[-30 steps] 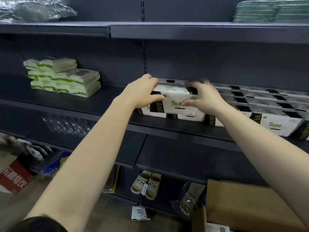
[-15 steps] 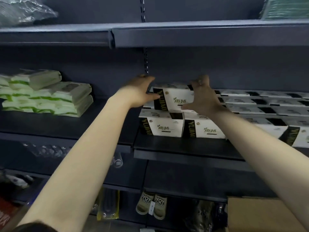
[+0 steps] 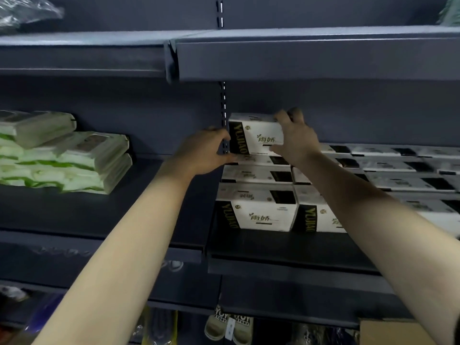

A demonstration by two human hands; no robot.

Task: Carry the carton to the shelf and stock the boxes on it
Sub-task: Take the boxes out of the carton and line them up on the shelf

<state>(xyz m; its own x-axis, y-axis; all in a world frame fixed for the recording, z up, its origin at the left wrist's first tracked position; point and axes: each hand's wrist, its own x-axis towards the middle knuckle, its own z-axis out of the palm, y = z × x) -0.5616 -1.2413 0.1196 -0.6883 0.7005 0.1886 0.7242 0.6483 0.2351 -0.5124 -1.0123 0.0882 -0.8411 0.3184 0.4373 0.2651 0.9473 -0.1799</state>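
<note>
While both hands hold it, a box [image 3: 256,139] is at the back left corner of the shelf [image 3: 273,247], over the rear stack; contact with the stack is unclear. It is white, with a black band bearing gold YUJIAO lettering at its left end and green characters on the front. The left hand [image 3: 202,151] curls round the black end. The right hand [image 3: 297,139] grips the right end, fingers over the top. Matching boxes [image 3: 258,215] fill rows in front and rightward. The brown carton [image 3: 388,332] is below the shelf's right end.

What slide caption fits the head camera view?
Left hand and right hand set a white box onto the stocked row.
</note>
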